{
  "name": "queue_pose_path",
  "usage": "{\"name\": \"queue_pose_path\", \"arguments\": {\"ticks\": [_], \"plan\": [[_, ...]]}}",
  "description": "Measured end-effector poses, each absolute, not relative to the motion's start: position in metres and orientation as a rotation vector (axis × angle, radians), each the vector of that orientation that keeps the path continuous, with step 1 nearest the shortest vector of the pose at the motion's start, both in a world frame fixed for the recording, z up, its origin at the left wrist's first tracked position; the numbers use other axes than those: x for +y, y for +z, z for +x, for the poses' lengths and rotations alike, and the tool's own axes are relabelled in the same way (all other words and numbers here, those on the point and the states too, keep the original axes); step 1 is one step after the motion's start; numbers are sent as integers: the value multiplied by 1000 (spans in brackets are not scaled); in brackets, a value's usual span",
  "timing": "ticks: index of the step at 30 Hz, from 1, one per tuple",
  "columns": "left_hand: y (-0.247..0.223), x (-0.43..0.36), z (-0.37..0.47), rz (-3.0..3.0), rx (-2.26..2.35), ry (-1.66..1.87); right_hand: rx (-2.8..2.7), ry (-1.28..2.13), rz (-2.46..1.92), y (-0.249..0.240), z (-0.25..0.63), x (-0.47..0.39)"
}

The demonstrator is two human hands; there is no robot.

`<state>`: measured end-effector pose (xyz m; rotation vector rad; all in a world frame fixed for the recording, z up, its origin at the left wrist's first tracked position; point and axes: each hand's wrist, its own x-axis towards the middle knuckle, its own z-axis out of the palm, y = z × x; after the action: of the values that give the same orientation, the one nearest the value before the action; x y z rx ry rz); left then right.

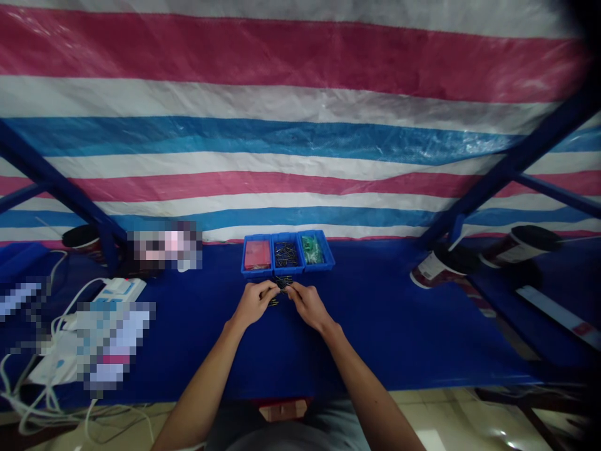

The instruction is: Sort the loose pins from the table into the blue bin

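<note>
My left hand and my right hand meet near the middle of the blue table, fingertips closed in a pinch. Whatever they hold is too small to make out. Just beyond the fingertips lies a small pile of thin dark pieces, perhaps screws. A few dark and yellowish pieces lie beside my left fingers. Behind the pile, three joined blue bins stand in a row. The left bin contains flat pink-red pieces, the middle bin dark thin pieces, the right bin green pieces in clear plastic.
A white power strip with tangled cables lies at the left, beside blurred-out items. Dark-lidded tubs stand at the right near a blue frame post. Striped plastic sheeting hangs behind the table.
</note>
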<state>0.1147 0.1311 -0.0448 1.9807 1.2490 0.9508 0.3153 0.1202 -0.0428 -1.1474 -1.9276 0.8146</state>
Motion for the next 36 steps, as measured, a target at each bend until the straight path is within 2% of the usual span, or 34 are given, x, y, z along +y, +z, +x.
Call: {"name": "queue_pose_path", "arguments": {"ticks": [6, 15, 20, 30, 36], "plan": [[-43, 131, 113, 1942, 1265, 983, -1845, 797, -1193, -37, 325, 122], [-45, 132, 112, 1922, 1311, 1060, -1517, 525, -1347, -13, 321, 168], [-44, 132, 113, 1921, 1328, 1074, -1664, 488, -1359, -10, 313, 184], [-47, 134, 111, 1864, 1398, 1171, -1940, 729, -1260, -48, 327, 127], [-47, 137, 109, 1753, 1468, 1256, -2187, 680, -1224, -53, 315, 114]]}}
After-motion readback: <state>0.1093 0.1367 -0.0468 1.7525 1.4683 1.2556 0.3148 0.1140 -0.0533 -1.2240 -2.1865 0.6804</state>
